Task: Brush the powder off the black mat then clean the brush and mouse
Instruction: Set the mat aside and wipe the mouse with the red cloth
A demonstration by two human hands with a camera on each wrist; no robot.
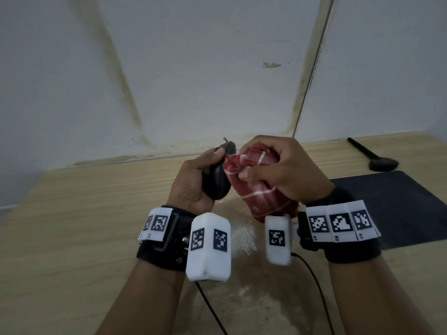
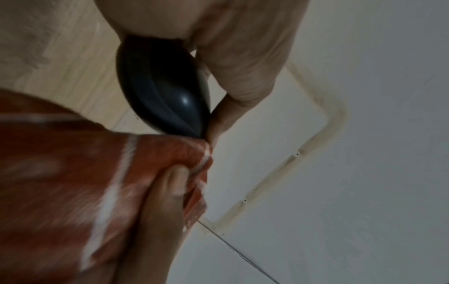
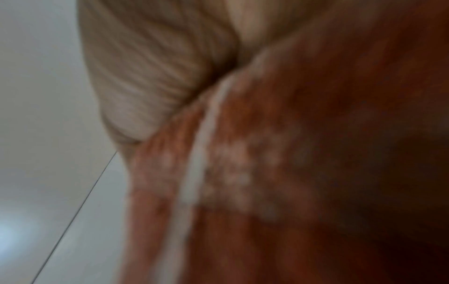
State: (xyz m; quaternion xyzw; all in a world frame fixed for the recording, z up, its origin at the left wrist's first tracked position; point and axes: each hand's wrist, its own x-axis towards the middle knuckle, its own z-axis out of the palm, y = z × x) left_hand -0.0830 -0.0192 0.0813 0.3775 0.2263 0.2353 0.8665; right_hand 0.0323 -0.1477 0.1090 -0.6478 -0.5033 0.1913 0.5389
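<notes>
My left hand (image 1: 196,182) grips a black mouse (image 1: 216,182) above the wooden table, the mouse held on edge. In the left wrist view the mouse (image 2: 167,96) sits between palm and fingers. My right hand (image 1: 278,170) clutches a bunched red cloth with white stripes (image 1: 261,187) and presses it against the mouse's right side. The cloth (image 3: 267,153) fills the blurred right wrist view. The black mat (image 1: 391,209) lies flat at the right. The black brush (image 1: 373,157) lies on the table beyond the mat.
A patch of white powder (image 1: 243,235) lies on the wooden table (image 1: 84,213) below my wrists. A grey-white wall (image 1: 193,68) rises right behind the table. Thin black cables (image 1: 314,281) hang from the wrist cameras.
</notes>
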